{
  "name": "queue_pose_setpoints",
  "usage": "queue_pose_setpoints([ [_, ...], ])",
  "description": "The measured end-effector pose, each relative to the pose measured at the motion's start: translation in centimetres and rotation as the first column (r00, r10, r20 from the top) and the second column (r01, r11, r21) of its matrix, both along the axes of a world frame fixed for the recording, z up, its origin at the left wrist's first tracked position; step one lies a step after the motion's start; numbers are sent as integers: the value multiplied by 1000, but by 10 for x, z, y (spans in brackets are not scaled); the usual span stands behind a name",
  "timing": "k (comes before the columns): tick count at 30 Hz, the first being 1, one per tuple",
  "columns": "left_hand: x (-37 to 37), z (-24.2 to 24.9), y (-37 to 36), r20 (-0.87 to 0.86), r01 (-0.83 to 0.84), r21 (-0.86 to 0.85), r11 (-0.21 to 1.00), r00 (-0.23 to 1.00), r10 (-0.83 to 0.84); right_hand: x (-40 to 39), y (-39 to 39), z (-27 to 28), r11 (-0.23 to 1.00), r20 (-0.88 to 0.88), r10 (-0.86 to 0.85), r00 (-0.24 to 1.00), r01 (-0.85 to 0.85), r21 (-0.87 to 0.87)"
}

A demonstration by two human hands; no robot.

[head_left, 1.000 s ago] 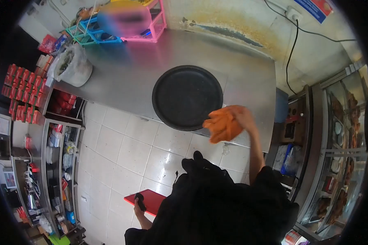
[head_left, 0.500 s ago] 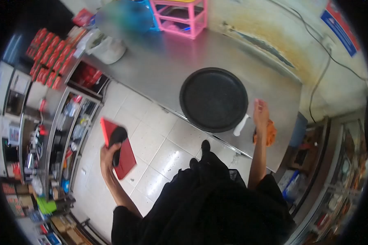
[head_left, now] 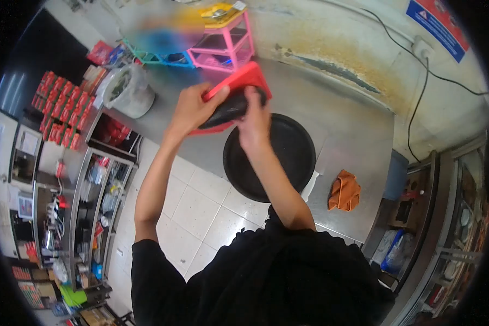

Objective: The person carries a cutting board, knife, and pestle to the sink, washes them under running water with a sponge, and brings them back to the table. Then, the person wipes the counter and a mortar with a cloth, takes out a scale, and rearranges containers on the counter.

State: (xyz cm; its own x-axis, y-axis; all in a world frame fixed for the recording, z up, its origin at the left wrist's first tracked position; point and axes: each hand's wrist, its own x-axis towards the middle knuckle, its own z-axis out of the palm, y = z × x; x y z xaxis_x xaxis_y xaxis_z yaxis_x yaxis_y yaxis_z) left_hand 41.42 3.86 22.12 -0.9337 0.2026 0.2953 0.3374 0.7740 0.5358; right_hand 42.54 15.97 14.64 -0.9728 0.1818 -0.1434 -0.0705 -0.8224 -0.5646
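My left hand (head_left: 193,111) grips the left side of a red board (head_left: 250,73), its thumb over a black oval plate (head_left: 225,111) that lies against it. At the other end of the oval plate is my right hand (head_left: 255,125), fingers curled over its edge and slightly blurred. Both hands hold these pieces tilted in the air above the steel counter (head_left: 358,130). Below and partly behind my right forearm sits a large round black tray (head_left: 293,157). A white paper or tissue (head_left: 309,187) lies at the tray's right edge.
A crumpled orange cloth (head_left: 344,191) lies on the counter's right part. At the back stand a pink rack (head_left: 231,41) and a white bag-lined bucket (head_left: 130,92). Stacked red packs (head_left: 65,108) and shelves (head_left: 92,190) line the left. A cable (head_left: 418,119) hangs along the wall.
My left hand has lifted the red board and black oval plate from beside the counter to above it. My right hand has left the orange cloth's side and come onto the oval plate.
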Motion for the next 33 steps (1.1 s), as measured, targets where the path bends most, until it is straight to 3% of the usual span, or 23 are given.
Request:
queue_pose_setpoints([
  [1, -24, -1, 6, -26, 10, -69, 998, 1000, -12, -10, 22, -13, 991, -4, -126, 992, 126, 35],
  [3, -41, -2, 21, -89, 61, -151, 987, 993, -75, 3, 85, -17, 977, 238, -213, 948, 213, 27],
  [6, -26, -27, 36, -189, 197, -240, 950, 951, -245, 48, 180, -41, 976, 65, -218, 974, 218, -2],
  [7, -8, -43, 38, -171, 245, -286, 926, 938, -301, 70, 204, -41, 971, 143, -234, 962, 224, 82],
  [8, 14, -59, 39, -152, 290, -329, 899, 923, -354, 88, 221, -45, 965, 182, -258, 949, 261, 8],
  [9, 34, -81, 36, -109, 398, -248, 883, 895, -433, 105, 237, -51, 966, 219, -203, 954, 232, -117],
  [11, 77, -131, 27, -46, 426, -249, 870, 892, -450, 134, 245, -51, 957, 282, -258, 924, 285, -59],
  [13, 104, -179, 17, -89, 483, -131, 866, 864, -495, 159, 253, -60, 954, 343, -260, 903, 295, -56],
  [14, 111, -199, 13, -101, 499, -124, 858, 854, -511, 173, 260, -74, 985, 284, -163, 945, 172, -7],
  [15, 116, -217, 9, -118, 512, -116, 851, 844, -524, 177, 252, -78, 966, 310, -221, 925, 164, 199],
  [17, 119, -244, 5, -169, 535, -105, 838, 821, -545, 174, 226, -82, 811, 323, -345, 881, 107, 576],
  [18, 117, -255, 4, -201, 546, -104, 831, 807, -555, 168, 215, -93, 593, 286, -380, 880, -5, 805],
  [19, 119, -259, 0, -228, 556, -102, 825, 794, -564, 159, 199, -97, 396, 174, -331, 928, -31, 918],
  [20, 123, -258, -4, -226, 566, -115, 816, 785, -576, 150, 184, -101, 176, 55, -277, 959, -6, 984],
  [21, 124, -254, -7, -230, 572, -129, 810, 777, -586, 132, 166, -98, 55, -135, -117, 984, 142, 988],
  [23, 129, -256, -10, -262, 583, -154, 798, 754, -602, 97, 141, -104, -64, -16, 6, 1000, 16, 998],
  [25, 136, -274, -12, -308, 596, -186, 781, 720, -622, 58, 121, -124, -350, -48, 138, 989, 94, 932],
  [28, 146, -291, -10, -290, 601, -179, 779, 725, -625, 7, 99, -131, -540, 189, 197, 962, -55, 840],
  [33, 150, -297, -8, -221, 565, -176, 806, 775, -592, -36, 91, -161, -527, 19, 299, 954, 149, 836],
])
